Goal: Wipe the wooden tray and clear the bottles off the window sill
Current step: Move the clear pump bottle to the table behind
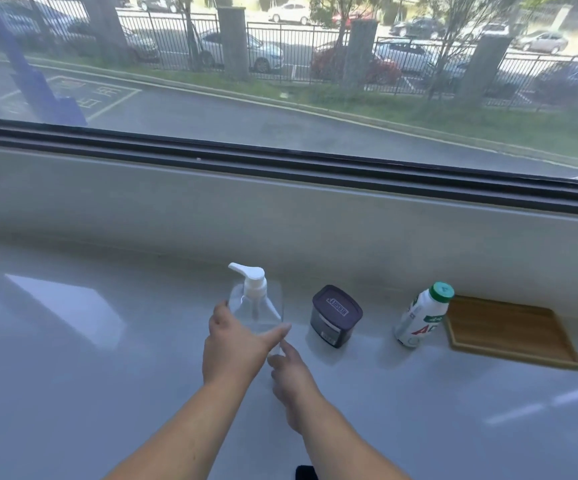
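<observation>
Clear pump bottle [258,306] stands upright on the sill [107,341]; our left hand [235,344] wraps it from behind, right hand [291,375] open, touching its base.

Bright daylight through window [280,81]; sill [72,375] glare; edges warped.

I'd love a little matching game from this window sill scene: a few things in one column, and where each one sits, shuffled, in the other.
Things:
1. clear pump bottle with white pump
2. dark lidded tub
3. white bottle with green cap
4. wooden tray

Places:
A. far right
B. touching the tray's left edge
C. between both hands
D. between the two bottles

Pairs: 1-C, 2-D, 3-B, 4-A
</observation>
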`<action>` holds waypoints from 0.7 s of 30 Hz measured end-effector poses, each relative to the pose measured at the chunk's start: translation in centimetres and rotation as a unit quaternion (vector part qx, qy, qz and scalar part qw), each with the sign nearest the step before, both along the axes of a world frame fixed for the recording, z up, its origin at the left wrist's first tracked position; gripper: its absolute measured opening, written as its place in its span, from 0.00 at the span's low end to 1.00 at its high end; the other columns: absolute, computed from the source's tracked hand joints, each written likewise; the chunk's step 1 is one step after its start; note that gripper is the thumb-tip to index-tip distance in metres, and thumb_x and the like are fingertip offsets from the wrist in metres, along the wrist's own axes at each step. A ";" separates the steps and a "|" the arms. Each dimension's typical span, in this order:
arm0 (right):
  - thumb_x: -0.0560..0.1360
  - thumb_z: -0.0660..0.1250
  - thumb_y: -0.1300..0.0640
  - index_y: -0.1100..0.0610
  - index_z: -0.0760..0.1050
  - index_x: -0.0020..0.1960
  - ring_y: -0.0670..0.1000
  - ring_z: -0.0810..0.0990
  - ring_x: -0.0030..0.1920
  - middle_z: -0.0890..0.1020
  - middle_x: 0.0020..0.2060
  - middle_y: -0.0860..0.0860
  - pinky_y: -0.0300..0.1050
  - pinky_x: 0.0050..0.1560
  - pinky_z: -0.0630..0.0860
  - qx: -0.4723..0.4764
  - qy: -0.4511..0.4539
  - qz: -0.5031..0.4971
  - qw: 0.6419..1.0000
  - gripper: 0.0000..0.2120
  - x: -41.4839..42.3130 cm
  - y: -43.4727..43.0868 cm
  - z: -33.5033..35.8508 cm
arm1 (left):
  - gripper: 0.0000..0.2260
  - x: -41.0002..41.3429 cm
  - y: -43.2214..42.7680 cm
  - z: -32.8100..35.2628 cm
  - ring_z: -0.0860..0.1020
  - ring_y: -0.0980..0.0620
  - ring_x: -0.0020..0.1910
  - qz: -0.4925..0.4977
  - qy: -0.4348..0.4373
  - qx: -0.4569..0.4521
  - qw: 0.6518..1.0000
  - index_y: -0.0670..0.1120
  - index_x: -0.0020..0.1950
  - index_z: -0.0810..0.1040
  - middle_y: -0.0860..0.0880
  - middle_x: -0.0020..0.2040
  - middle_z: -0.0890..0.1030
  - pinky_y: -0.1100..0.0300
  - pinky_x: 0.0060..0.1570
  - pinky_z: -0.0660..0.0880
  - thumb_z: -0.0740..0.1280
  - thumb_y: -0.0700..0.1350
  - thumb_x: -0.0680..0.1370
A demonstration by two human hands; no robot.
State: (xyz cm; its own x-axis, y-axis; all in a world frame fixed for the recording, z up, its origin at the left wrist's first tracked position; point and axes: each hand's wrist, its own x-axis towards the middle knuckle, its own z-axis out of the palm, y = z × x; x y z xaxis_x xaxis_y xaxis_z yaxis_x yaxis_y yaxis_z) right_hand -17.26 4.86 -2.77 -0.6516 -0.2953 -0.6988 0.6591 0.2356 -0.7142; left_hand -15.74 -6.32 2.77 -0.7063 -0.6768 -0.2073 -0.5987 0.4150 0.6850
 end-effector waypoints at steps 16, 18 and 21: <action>0.81 0.59 0.55 0.39 0.67 0.75 0.47 0.78 0.60 0.77 0.59 0.43 0.50 0.64 0.75 -0.057 0.023 0.090 0.994 0.23 3.5 -1.5 2.8 | 0.51 7.0 -1.7 4.3 0.79 0.42 0.59 0.102 0.027 -0.070 0.992 0.47 0.73 0.61 0.48 0.69 0.73 0.53 0.46 0.72 0.77 0.70 0.61; 0.81 0.59 0.55 0.38 0.69 0.72 0.45 0.79 0.58 0.78 0.56 0.42 0.49 0.62 0.77 -0.065 0.021 0.108 0.992 0.22 5.0 -3.9 3.7 | 0.51 9.1 -3.9 5.0 0.79 0.43 0.60 0.125 0.035 -0.077 0.988 0.47 0.74 0.61 0.48 0.69 0.73 0.53 0.47 0.72 0.77 0.71 0.60; 0.82 0.60 0.55 0.40 0.69 0.71 0.48 0.79 0.58 0.78 0.59 0.46 0.52 0.63 0.77 -0.068 0.027 0.141 0.987 0.20 7.6 -7.9 4.9 | 0.52 12.9 -7.5 6.0 0.79 0.43 0.60 0.162 0.032 -0.082 0.983 0.48 0.75 0.61 0.49 0.69 0.73 0.55 0.46 0.71 0.76 0.72 0.60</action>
State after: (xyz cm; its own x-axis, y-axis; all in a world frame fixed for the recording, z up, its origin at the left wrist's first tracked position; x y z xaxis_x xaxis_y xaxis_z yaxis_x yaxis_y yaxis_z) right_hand -9.68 -3.03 2.13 -0.5645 -0.5595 -0.6068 0.5419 0.3032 -0.7838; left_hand -2.85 -13.83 8.78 -0.4557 -0.8893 -0.0388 -0.6752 0.3169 0.6661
